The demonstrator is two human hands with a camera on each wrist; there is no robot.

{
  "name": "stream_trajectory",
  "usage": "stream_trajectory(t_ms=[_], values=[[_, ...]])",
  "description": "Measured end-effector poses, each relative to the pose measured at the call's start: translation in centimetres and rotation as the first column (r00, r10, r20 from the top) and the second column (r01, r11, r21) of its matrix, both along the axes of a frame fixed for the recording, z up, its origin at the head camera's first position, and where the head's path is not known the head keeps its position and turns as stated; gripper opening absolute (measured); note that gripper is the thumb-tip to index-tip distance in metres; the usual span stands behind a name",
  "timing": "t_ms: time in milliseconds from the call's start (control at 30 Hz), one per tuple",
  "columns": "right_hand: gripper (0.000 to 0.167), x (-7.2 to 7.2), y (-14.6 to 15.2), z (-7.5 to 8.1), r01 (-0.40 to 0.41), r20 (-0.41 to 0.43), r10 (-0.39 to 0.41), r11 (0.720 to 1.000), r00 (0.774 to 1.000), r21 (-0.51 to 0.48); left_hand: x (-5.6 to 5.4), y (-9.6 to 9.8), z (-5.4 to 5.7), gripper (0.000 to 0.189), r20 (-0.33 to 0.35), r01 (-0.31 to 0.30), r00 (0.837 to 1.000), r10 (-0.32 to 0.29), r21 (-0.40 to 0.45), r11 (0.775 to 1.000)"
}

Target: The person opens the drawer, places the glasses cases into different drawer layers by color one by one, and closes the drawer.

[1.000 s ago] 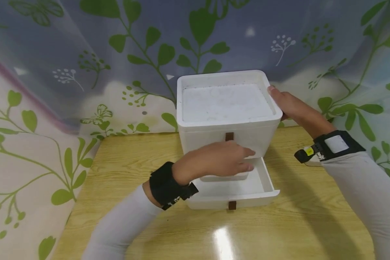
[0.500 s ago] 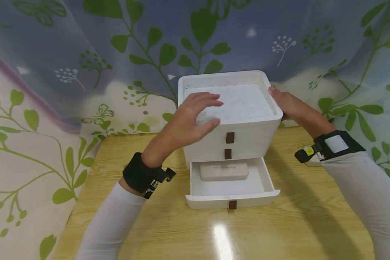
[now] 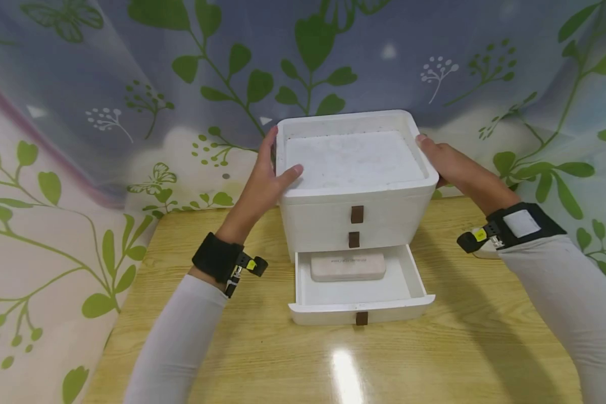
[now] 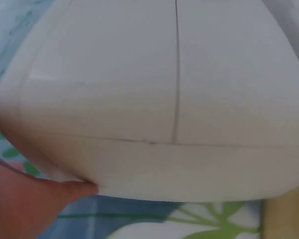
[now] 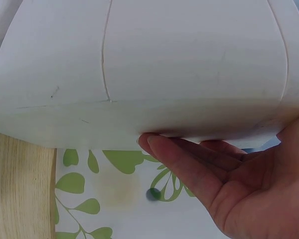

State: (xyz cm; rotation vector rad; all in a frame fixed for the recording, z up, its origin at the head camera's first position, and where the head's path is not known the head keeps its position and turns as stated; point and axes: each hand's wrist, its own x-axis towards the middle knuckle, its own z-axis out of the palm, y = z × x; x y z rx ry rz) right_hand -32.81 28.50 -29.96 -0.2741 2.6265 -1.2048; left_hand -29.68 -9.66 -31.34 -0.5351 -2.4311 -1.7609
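Observation:
A white drawer unit (image 3: 323, 221) with a recessed top stands on the wooden table. My left hand (image 3: 257, 191) holds its left side, thumb over the top rim and fingers along the outside. On the opposite side my right hand (image 3: 451, 165) grips the upper right edge, thumb at the rim; in the right wrist view its fingers (image 5: 184, 164) press the unit's wall. The bottom drawer (image 3: 363, 293) is pulled out. Inside it, toward the back, lies a pale oblong case (image 3: 348, 267) with small lettering. Brown pull tabs (image 3: 357, 214) mark the drawer fronts; the upper drawers are closed.
The wooden table (image 3: 262, 359) extends in front and to both sides. A leaf-patterned cloth (image 3: 222, 73) hangs right behind the unit and along both sides. A small white object (image 3: 485, 251) lies on the table near the right wrist strap.
My left hand has moved from in front of the drawer fronts, up over the top, to the unit's left edge, uncovering the case. The right hand has stayed at the right edge.

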Motion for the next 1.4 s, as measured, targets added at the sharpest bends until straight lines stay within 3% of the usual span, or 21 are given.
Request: stream_trajectory(t_ms=[167,300,400,567,767,1000,1200,1400], values=[[0.089,-0.1,-0.1,-0.1,0.001,-0.008,-0.001,1.0,1.0,0.008,-0.8,-0.4,-1.2,0.095,0.139,0.015,0.989,-0.042,0.193,0.981],[0.089,-0.2,-0.2,-0.1,0.008,-0.003,-0.008,1.0,1.0,0.014,-1.1,-0.1,-2.0,0.09,0.209,0.039,0.97,-0.123,0.363,0.931],[0.09,-0.3,-0.2,0.1,0.018,-0.008,-0.018,1.0,1.0,0.019,-1.2,0.3,-2.6,0.086,0.219,0.043,0.963,-0.157,0.451,0.892],[0.086,-0.3,-0.1,0.1,0.024,-0.02,-0.024,1.0,1.0,0.001,-1.4,1.2,-3.4,0.081,0.195,0.017,0.97,-0.145,0.541,0.841],[0.085,0.5,0.9,-0.4,0.056,-0.021,-0.057,0.998,0.998,-0.007,-1.3,2.7,-4.5,0.077,0.171,0.02,0.976,-0.137,0.555,0.832],[0.086,0.7,1.5,-0.4,0.054,-0.038,-0.055,0.998,0.998,-0.024,-1.2,3.1,-4.3,0.076,0.158,0.005,0.981,-0.117,0.576,0.818],[0.09,1.1,2.6,-0.3,0.054,-0.029,-0.052,0.994,0.998,0.095,-1.1,2.6,-4.3,0.075,0.15,-0.001,0.983,-0.106,0.582,0.813],[0.082,1.7,4.8,-1.2,0.035,-0.082,-0.012,0.957,0.997,0.286,-1.1,2.3,-4.5,0.075,0.148,-0.011,0.985,-0.093,0.585,0.811]])
